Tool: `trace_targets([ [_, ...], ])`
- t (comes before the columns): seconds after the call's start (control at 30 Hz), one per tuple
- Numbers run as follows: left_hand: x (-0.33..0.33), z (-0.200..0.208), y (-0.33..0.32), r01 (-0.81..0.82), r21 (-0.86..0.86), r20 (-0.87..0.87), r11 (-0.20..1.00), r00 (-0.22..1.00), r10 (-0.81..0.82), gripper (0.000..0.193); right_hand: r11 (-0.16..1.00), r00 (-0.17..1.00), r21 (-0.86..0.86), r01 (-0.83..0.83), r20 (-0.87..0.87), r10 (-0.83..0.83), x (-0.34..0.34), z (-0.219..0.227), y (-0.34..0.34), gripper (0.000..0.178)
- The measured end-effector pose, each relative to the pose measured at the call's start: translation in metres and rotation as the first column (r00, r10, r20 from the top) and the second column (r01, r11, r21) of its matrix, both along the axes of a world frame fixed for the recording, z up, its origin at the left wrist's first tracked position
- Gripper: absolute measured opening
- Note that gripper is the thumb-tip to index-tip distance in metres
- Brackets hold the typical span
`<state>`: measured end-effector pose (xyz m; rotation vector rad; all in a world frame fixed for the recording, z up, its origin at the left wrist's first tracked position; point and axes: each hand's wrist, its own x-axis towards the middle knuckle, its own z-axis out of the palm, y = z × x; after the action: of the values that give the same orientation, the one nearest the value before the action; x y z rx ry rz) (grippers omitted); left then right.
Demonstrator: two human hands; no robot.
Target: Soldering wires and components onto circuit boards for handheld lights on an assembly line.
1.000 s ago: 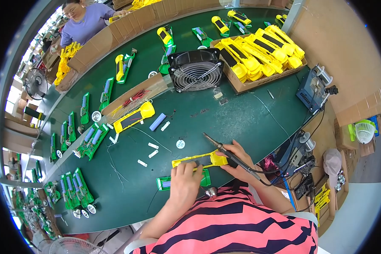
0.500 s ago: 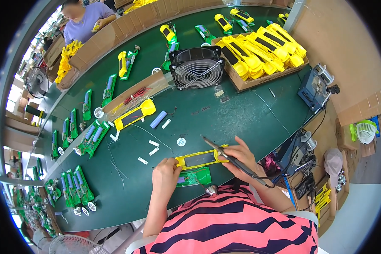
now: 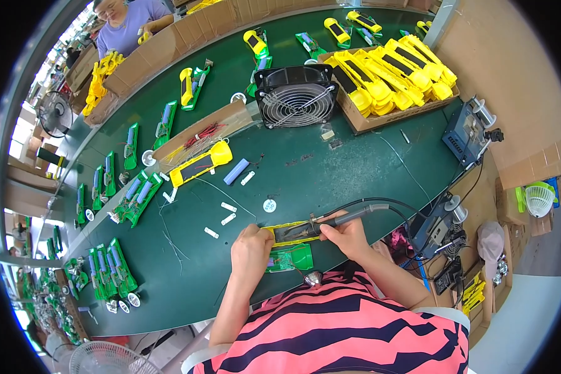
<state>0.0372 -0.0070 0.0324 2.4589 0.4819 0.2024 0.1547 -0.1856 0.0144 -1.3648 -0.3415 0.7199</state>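
Note:
A yellow plastic casing [image 3: 297,240] with a dark panel [image 3: 285,234] lies lengthwise in front of me. My left hand [image 3: 252,249] pinches its left end, fingers closed. My right hand [image 3: 345,237] grips a soldering iron [image 3: 343,218], thumb below the handle, near the casing's right end. The iron's metal end points left over the dark panel; whether it touches cannot be seen. Just below the casing sits a green lamp housing [image 3: 302,256] with a blue-violet cell partly behind my left hand. A round silver reflector [image 3: 313,278] is wired to it, close to my shirt.
A black fan [image 3: 296,100] stands beyond my hands, beside a carton of yellow casings [image 3: 393,81]. Another yellow casing [image 3: 201,163], a loose cell [image 3: 237,172] and small white strips [image 3: 229,219] lie to the left. Blue soldering stations [image 3: 464,134] line the right side. A co-worker [image 3: 131,28] sits opposite.
The soldering iron has swung from pointing up and away to lying leftward over the casing. My right hand has turned with it. My left hand stays at the casing's left end.

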Motion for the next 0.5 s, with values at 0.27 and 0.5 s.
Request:
trace_targets([
  [0.27, 0.0017, 0.0014, 0.0003, 0.003, 0.066, -0.009, 0.998, 1.0, -0.003, 0.003, 0.998, 0.999, -0.051, -0.035, 0.009, 0.035, -0.0004, 0.0046, 0.0053, 0.012],
  [0.5, 0.002, 0.0027, 0.0014, 0.031, 0.067, -0.025, 0.997, 0.999, -0.029, 0.003, 0.998, 0.999, -0.049, -0.038, 0.034, 0.04, -0.0023, 0.0032, 0.0052, 0.014],
])
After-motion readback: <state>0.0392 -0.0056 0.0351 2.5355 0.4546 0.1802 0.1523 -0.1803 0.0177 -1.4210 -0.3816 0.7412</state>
